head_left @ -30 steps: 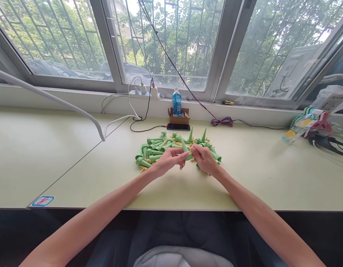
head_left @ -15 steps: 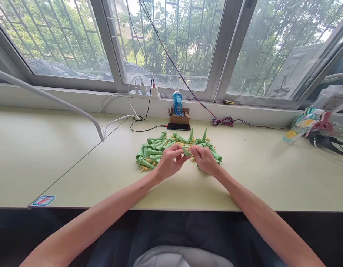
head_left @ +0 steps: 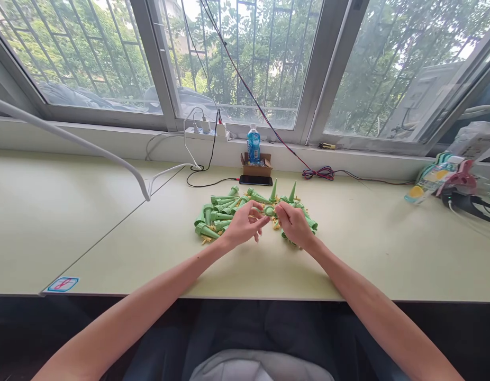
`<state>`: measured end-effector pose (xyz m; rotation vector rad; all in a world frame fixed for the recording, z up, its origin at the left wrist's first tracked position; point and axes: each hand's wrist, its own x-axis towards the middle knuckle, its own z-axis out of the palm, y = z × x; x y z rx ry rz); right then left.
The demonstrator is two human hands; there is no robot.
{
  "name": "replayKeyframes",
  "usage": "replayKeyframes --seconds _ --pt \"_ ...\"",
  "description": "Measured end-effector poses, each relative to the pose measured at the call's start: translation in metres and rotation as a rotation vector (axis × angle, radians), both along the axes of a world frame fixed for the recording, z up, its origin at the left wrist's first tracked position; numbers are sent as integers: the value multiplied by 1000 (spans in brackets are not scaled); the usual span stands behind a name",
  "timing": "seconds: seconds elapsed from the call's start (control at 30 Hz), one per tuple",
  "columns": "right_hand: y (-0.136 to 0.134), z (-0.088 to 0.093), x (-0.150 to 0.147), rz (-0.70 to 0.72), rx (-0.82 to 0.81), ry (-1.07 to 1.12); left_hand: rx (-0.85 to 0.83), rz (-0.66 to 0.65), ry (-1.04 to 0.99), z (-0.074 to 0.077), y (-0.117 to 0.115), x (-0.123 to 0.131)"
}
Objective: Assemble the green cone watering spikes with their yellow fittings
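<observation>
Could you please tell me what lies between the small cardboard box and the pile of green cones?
In the head view, a dark phone lies between the cardboard box and the pile of green cones.

Grn cones (head_left: 225,216): smooth plastic, semi-matt. Tabletop (head_left: 372,238): smooth, satin. Box (head_left: 256,171): matt cardbd. Phone (head_left: 255,180): glossy blk.

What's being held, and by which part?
The right grip appears to hold a green rounded plastic piece by its right side, exact spot hidden; whether the left grip holds it cannot be told.
</observation>
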<state>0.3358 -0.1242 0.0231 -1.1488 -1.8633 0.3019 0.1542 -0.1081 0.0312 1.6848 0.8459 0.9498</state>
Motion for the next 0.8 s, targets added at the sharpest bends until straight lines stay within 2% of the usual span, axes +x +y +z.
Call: replayKeyframes --seconds 0.1,0.17,0.3,0.4,0.53,0.67,0.8 --pt "1 0 2 -8 15 -8 -315 -169 -91 5 1 -2" --pt "1 0 2 5 19 -16 -443 -227 -145 9 0 -2" --pt "-1 0 1 59 12 -15 -568 -311 -183 13 -1 -3" --pt "-1 -2 1 85 -3 -9 -609 -318 -199 12 -1 -4" --pt "0 -4 2 85 -19 -7 -568 -328 -196 8 0 -5" --pt "0 -5 2 82 -36 7 -377 -314 -152 7 0 -4" --pt "1 -6 0 79 -47 17 -173 -228 -89 4 -1 -3"
